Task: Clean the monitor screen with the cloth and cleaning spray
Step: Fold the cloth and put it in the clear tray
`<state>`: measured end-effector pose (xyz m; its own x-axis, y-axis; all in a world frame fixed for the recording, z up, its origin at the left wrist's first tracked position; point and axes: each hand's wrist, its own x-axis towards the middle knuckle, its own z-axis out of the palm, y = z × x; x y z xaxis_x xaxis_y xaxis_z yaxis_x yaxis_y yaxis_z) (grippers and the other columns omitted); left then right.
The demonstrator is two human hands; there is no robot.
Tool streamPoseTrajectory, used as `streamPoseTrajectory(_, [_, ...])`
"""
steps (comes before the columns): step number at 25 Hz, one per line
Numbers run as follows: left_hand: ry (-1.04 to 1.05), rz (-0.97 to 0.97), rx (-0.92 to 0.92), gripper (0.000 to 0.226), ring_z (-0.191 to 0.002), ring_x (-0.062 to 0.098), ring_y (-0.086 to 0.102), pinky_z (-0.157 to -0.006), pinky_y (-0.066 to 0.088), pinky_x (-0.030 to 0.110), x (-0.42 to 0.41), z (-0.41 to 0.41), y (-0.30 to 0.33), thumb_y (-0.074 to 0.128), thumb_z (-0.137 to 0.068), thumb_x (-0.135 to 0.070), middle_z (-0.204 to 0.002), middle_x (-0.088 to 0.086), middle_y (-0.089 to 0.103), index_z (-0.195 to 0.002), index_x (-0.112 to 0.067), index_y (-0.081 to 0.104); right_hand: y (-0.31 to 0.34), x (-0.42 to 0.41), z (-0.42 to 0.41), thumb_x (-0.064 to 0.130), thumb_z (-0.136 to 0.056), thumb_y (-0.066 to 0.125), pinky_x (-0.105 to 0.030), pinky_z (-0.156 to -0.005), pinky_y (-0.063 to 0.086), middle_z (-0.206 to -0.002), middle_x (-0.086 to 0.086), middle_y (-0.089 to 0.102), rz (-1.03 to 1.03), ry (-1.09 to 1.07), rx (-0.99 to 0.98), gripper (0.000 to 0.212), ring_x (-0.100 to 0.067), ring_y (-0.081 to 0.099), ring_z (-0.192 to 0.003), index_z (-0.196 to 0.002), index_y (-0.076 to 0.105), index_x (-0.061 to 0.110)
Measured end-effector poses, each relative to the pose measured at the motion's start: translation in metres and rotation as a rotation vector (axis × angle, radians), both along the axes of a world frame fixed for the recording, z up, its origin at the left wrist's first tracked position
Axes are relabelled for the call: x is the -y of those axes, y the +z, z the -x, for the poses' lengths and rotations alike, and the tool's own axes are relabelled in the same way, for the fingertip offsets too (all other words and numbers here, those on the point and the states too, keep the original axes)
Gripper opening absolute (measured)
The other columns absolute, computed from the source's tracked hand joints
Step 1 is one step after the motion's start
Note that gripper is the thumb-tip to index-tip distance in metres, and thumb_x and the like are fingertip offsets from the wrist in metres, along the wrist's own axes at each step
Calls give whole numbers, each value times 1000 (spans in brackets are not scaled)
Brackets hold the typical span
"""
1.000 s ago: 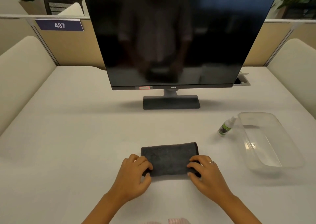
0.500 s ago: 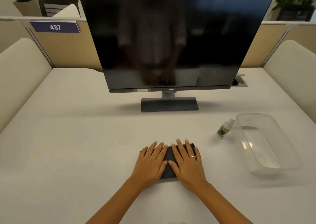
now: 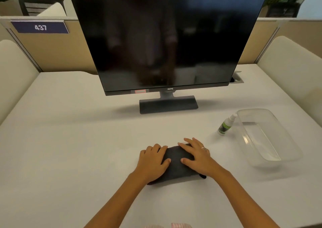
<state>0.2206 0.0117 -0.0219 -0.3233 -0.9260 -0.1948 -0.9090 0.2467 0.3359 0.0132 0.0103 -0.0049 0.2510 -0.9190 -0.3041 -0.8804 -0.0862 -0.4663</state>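
Observation:
A folded dark grey cloth (image 3: 176, 166) lies on the white desk (image 3: 78, 140) close in front of me. My left hand (image 3: 153, 163) covers its left end, fingers bent over the far edge and thumb on top. My right hand (image 3: 196, 158), wearing a ring, presses on its right end with fingers spread. The black monitor (image 3: 165, 41) stands upright on its stand behind the cloth, its screen dark and reflective. A small spray bottle (image 3: 225, 125) with a green label stands to the right, apart from both hands.
A clear plastic tub (image 3: 285, 158) sits at the right, touching or nearly touching the spray bottle. Beige partitions (image 3: 52, 53) close off the back of the desk, and cushioned panels (image 3: 14, 74) line both sides. A cable port (image 3: 237, 79) lies behind the monitor's right corner.
A second ago my hands gripped the cloth's near corners. They then pressed flat side by side on its middle and have now slid apart toward its ends.

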Motion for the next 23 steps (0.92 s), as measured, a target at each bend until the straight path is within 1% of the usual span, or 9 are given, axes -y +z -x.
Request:
streamPoseTrajectory(2, [-10,-103,26,51,-108,20,49,-91,39,36,16,-6,8,33,-89,-58,-127,0,51,-127,-27,43,14,10,14,53,-82,57,-49,-111,19,-151,7,24,-78,13,-84,72,-21,18,-140,-143,25,37])
streamPoseTrajectory(4, [-70,-180,36,53,-106,20,51,-90,43,36,26,-9,12,43,-83,-62,-124,-1,53,-123,-27,46,23,14,18,59,-74,64,-45,-106,29,-141,4,37,-101,30,-184,79,-23,31,-130,-140,30,32])
streamPoseTrajectory(7, [-108,-277,-34,55,-101,17,51,-86,46,32,28,-6,17,55,-77,-61,-119,-1,54,-119,-27,49,29,19,16,54,-64,76,-31,-83,43,-110,0,49,-101,-2,-169,60,-20,47,-104,-111,51,25])
streamPoseTrajectory(9, [-118,-283,-73,50,-93,15,52,-76,44,26,25,-1,21,56,-76,-60,-109,-1,55,-112,-25,53,30,18,19,49,-62,79,-24,-67,41,-98,0,50,-103,-18,-109,48,-17,50,-89,-92,52,24])
streamPoseTrajectory(10, [-128,-279,-94,47,-89,13,51,-71,42,23,23,2,23,57,-76,-59,-103,-3,53,-108,-24,53,31,18,21,46,-61,80,-24,-65,41,-95,0,51,-102,-18,-84,46,-16,51,-86,-90,51,24])
streamPoseTrajectory(14, [-137,-319,-208,36,-84,13,54,-66,42,17,13,14,36,56,-77,-54,-100,-4,54,-99,-26,48,49,17,37,36,-63,80,-29,-72,53,-92,4,62,-74,3,43,40,-14,58,-85,-91,53,28])
streamPoseTrajectory(18, [-102,-370,-304,49,-91,13,58,-70,48,17,6,40,59,54,-78,-60,-111,-9,56,-118,-35,40,86,22,62,37,-67,79,-19,-70,54,-89,14,58,44,12,265,48,-11,60,-84,-105,49,40])
streamPoseTrajectory(20, [-76,-376,-436,54,-94,10,58,-67,49,15,2,66,75,53,-77,-64,-116,-14,55,-124,-41,37,107,26,79,37,-67,80,-15,-68,53,-91,16,57,95,16,380,55,-9,59,-86,-110,46,47])
streamPoseTrajectory(23, [4,-345,-693,43,-95,4,60,-67,51,13,1,108,103,55,-75,-63,-109,-23,57,-114,-53,41,136,34,112,39,-67,80,-7,-61,49,-95,20,58,184,-13,518,57,-6,59,-88,-108,44,54])
